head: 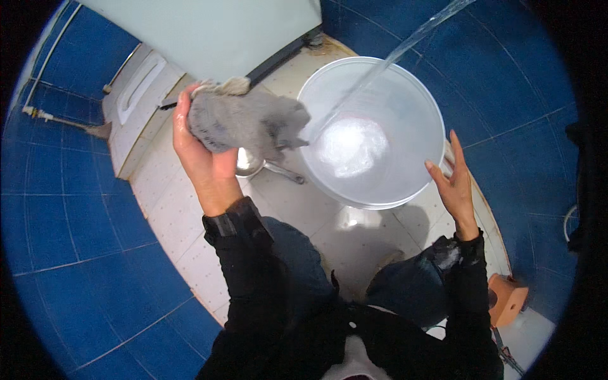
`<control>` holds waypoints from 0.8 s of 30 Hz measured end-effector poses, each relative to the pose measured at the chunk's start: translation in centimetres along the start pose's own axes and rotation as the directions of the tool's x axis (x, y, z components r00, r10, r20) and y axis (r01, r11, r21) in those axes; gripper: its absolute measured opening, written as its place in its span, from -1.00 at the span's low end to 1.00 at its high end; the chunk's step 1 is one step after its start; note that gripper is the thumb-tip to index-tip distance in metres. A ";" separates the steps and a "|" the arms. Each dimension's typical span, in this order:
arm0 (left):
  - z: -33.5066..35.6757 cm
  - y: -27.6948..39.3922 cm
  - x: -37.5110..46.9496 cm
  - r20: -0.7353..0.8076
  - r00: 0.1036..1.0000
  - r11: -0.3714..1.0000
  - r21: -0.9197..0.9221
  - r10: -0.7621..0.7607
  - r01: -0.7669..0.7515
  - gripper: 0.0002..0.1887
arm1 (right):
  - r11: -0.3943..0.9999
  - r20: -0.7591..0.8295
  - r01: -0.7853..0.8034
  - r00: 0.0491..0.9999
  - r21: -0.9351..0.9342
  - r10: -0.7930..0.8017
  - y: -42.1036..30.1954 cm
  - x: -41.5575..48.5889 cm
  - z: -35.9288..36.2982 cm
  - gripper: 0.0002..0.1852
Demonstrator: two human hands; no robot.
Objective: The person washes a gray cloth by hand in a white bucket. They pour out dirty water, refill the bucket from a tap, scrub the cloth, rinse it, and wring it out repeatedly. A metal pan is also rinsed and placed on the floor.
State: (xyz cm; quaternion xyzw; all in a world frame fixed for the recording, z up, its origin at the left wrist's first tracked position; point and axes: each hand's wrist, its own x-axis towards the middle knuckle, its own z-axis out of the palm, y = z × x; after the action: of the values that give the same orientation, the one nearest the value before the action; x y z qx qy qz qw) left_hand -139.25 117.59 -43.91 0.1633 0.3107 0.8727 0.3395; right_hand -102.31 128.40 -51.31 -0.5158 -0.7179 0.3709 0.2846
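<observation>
A bunched grey cloth [237, 118] rests in my left hand [204, 166], my fingers wrapped around its left side. The free end of the cloth hangs near the left rim of a white plastic bucket [422, 90]. My right hand [456, 190] is at the bucket's right side, its thumb over the rim and its other fingers outside, partly hidden. A stream of water [413, 40] falls from the upper right into the bucket, and bright, foamy-looking water [351, 147] shows at its bottom. Beneath my left hand, a metal pan with a handle [280, 172] sits on the floor, partly covered.
A white appliance [213, 33] with a dark base stands at the back. Blue wall tiles [513, 109] enclose the white tiled floor [190, 228]. At left, a pale ledge [137, 95] juts out beside a pipe fitting [42, 114]. An orange-brown object [510, 299] sits at lower right.
</observation>
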 end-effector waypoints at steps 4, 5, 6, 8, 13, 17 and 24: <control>3.0 -3.8 -1.8 0.208 0.963 0.975 0.176 -0.172 0.136 -0.67 | 0.998 -0.161 0.035 0.987 0.057 -0.025 -0.8 0.6 -0.5 -0.38; 3.4 -4.6 -1.9 0.220 0.958 0.970 0.199 -0.185 0.141 -0.65 | 0.971 -0.150 0.123 0.984 0.205 -0.093 -1.0 0.8 -0.5 -0.42; 3.7 -4.8 -1.8 0.258 0.943 0.960 0.237 -0.211 0.150 -0.63 | 0.975 -0.148 0.131 0.983 0.182 -0.104 -1.2 0.8 -0.4 -0.54; 3.9 -4.9 -1.7 0.238 0.948 0.969 0.178 -0.213 0.173 -0.62 | 0.982 -0.146 0.081 0.988 0.173 -0.056 -1.6 0.9 -0.2 -0.59; 3.8 -4.3 -1.2 0.195 0.947 0.966 0.094 -0.254 0.240 -0.58 | 0.965 -0.205 0.248 0.952 0.087 -0.227 -2.9 1.0 -0.3 -0.71; 4.3 -5.6 -1.2 0.326 0.897 0.954 0.133 -0.299 0.270 -0.52 | 0.948 -0.017 0.102 0.995 0.300 -0.102 -6.0 0.7 0.2 -0.69; 7.4 -8.7 -3.8 0.506 0.723 0.880 0.210 -0.471 0.426 -0.45 | 0.571 0.192 -0.057 0.965 0.819 -0.180 -9.8 0.8 4.6 -0.45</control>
State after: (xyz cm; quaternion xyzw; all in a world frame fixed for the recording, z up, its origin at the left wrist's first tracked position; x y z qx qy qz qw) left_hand -128.58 123.12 -44.28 0.3370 0.2660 0.6686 0.6072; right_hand -111.41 126.13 -45.80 -0.2481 -0.5130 0.7128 0.4088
